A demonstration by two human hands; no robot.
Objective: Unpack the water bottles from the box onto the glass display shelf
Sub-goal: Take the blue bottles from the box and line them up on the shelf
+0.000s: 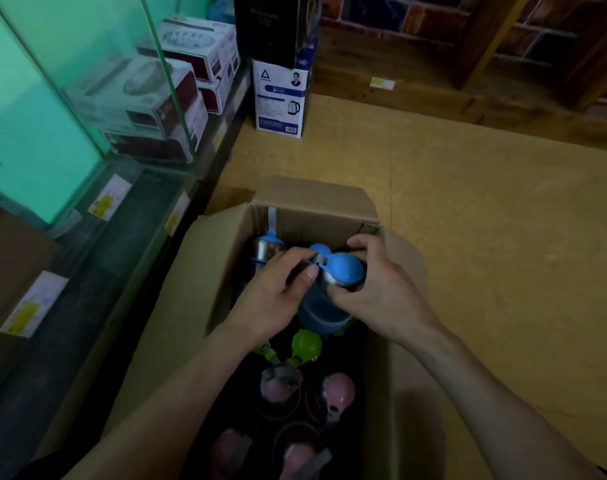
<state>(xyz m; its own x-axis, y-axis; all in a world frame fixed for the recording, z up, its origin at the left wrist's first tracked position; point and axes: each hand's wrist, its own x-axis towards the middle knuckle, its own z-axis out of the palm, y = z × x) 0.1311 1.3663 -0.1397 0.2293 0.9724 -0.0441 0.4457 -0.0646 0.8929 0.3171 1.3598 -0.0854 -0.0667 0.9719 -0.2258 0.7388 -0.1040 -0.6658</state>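
Observation:
An open cardboard box (316, 199) stands on the floor, holding several water bottles upright. I hold a blue-lidded steel bottle (342, 271) raised at the box's far end. My right hand (378, 289) grips its neck from the right. My left hand (278, 292) pinches the strap clip beside the lid. Another blue bottle (267, 245) stands behind at the far left corner. A green-lidded bottle (305, 346) sits below my hands, and pink-lidded bottles (338, 391) fill the near end. The glass display shelf (132, 188) runs along the left.
Boxed appliances (167, 98) are stacked behind the glass on the left. A kettle carton (281, 98) with a black carton on top stands on the yellow floor beyond the box. A brown carton (11, 265) sits on the shelf at the near left. A wooden counter lies at the far right.

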